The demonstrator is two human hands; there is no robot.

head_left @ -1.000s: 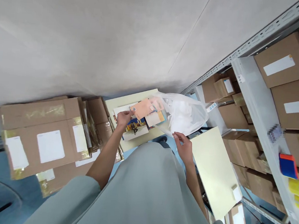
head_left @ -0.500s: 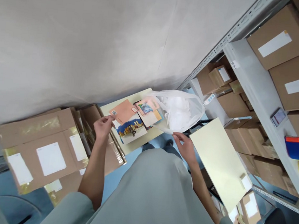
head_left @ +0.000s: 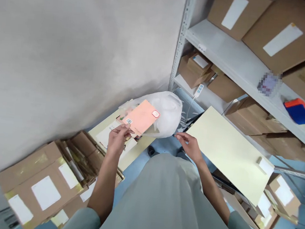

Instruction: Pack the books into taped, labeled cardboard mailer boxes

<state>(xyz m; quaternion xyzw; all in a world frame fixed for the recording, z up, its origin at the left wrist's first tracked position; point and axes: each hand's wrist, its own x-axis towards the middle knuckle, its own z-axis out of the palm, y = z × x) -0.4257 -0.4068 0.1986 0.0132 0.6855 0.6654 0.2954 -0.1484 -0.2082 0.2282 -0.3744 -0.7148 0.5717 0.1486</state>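
Note:
My left hand [head_left: 118, 136] pinches the lower edge of a thin orange-pink booklet [head_left: 143, 116] with a barcode and a red-edged white label. The booklet is raised over a clear plastic bag [head_left: 169, 112], which holds white, hard-to-make-out contents. Underneath, printed papers or booklets [head_left: 107, 133] lie partly hidden on a cream tabletop [head_left: 129, 159]. My right hand [head_left: 189, 145] hovers at the bag's near right side, fingers loosely curled and thumb a little apart. Nothing shows in it; whether the fingertips brush the bag is unclear.
Flattened cardboard boxes [head_left: 41, 175] are stacked on the left. A second cream tabletop [head_left: 227, 150] stands to the right with a small white block [head_left: 264, 165] on it. Metal shelving [head_left: 224, 45] with cartons rises at right; a grey wall [head_left: 80, 50] closes the far side.
My left hand has lifted the orange booklet off the table and brought it right, over the bag. My right hand has moved away from the bag edge it held. The view has turned right.

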